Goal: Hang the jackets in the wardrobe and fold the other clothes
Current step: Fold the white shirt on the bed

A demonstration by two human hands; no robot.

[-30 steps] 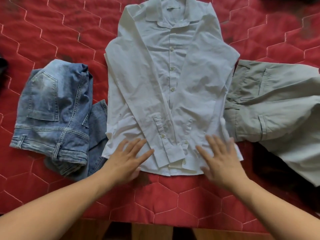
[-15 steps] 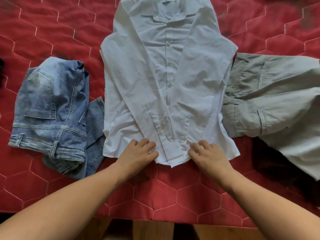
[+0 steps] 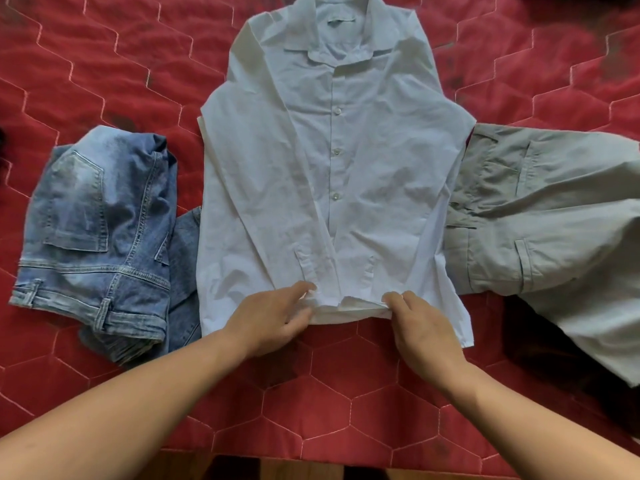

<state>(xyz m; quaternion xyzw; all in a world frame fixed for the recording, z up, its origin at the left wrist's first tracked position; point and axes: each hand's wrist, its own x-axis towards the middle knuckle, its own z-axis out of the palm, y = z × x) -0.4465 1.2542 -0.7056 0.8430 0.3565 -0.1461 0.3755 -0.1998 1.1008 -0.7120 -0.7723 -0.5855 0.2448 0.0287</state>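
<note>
A pale blue-white button shirt (image 3: pixel 332 174) lies face up in the middle of the red quilt, collar at the far end, both sleeves folded in over its front. My left hand (image 3: pixel 273 318) pinches the bottom hem left of the button line. My right hand (image 3: pixel 419 322) pinches the same hem right of it. Between the two hands the hem is lifted and bunched a little.
Folded blue jeans (image 3: pixel 100 237) lie left of the shirt, touching its edge. Grey-green trousers (image 3: pixel 540 223) lie to the right, partly over a dark garment (image 3: pixel 568 344). The red quilt (image 3: pixel 329 403) ends at a near edge below my forearms.
Both hands were flat on the shirt's lower part; they slid down to the hem, curled, and now pinch and lift it slightly.
</note>
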